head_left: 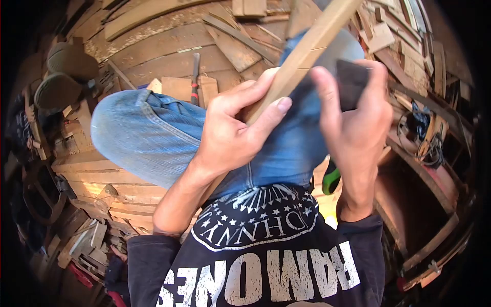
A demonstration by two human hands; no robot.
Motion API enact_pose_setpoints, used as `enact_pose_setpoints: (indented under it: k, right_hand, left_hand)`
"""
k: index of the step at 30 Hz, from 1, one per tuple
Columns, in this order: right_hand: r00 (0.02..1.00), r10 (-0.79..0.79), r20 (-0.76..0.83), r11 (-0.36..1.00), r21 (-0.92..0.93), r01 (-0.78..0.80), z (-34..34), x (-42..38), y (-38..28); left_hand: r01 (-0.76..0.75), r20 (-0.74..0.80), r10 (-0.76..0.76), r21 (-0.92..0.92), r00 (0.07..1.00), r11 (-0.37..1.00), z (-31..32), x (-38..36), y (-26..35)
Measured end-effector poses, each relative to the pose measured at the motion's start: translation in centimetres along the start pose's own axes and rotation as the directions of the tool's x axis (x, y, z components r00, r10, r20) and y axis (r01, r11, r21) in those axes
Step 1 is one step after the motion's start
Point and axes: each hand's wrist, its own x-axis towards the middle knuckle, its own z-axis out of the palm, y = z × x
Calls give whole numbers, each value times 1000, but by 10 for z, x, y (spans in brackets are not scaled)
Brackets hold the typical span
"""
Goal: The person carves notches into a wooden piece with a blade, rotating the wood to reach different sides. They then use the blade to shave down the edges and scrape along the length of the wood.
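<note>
My left hand point(232, 130) grips a wooden strip point(302, 56) over my jeans point(148, 138); my right hand point(355, 123) presses what looks like dark sandpaper point(352, 82) against it.

White block capitals reading "RAMONES" run across the chest of the person's black printed cotton T-shirt point(266, 256) (seen upside down from the head camera). Above them, a white circular seal carries the name "JOHNNY" along its rim; no other lettering is legible.
</note>
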Motion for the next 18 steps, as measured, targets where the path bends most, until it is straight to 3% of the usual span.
enact_pose_setpoints:
  k: [1, 2, 3, 5, 6, 7, 9, 10, 11, 13, 14, 15, 17, 18]
  right_hand:
    - [994, 20, -105, 996, -86, -29, 1, 10, -1]
    - [991, -59, -118, 997, -52, 53, -2, 20, -2]
    - [988, -110, -110, 989, 90, 120, -1, 25, -7]
    - [983, -178, 39, 978, 122, 172, 1, 23, -33]
    - [983, -146, 112, 977, 174, 125, 7, 22, -43]
    - [978, -208, 20, 960, 196, 200, 23, 28, -35]
    - [1000, 20, -19, 984, 179, -16, 23, 51, -35]
    - [986, -112, -121, 966, 221, 137, 26, 58, -27]
    - [984, -119, -132, 962, 230, 147, 26, 57, -33]
    - [958, -285, 30, 932, 241, 270, 25, 43, -47]
    - [976, -193, 102, 954, 250, 162, 32, 41, -47]
    - [977, -189, 97, 954, 253, 160, 38, 45, -42]
    - [999, 7, 39, 999, 42, -9, 47, 62, -25]
    - [997, -70, -37, 979, 190, 76, 49, 64, -19]
  left_hand:
    - [-29, -22, 29, 11, 999, 1000, -7, 1, 8]
    - [7, -57, -4, 58, 998, 998, -15, 0, 16]
    - [46, -97, -36, 103, 995, 994, -22, 1, 23]
    - [8, -142, 6, 101, 990, 995, -27, 3, 29]
    - [-74, -130, 89, 114, 988, 991, -29, 4, 31]
    - [-154, -110, 168, 125, 980, 980, -32, 6, 32]
    - [-123, -139, 144, 149, 980, 981, -39, 6, 29]
    - [-112, -164, 137, 152, 977, 982, -41, 4, 28]
    - [-106, -188, 135, 157, 973, 982, -45, 7, 28]
    - [-89, -208, 140, 235, 968, 968, -47, 8, 29]
    - [-175, -187, 245, 329, 951, 928, -48, 10, 29]
    - [-259, -151, 347, 416, 926, 872, -50, 11, 30]
    - [-269, -205, 413, 497, 887, 825, -57, 10, 37]
    - [-257, -256, 468, 572, 846, 779, -60, 12, 40]
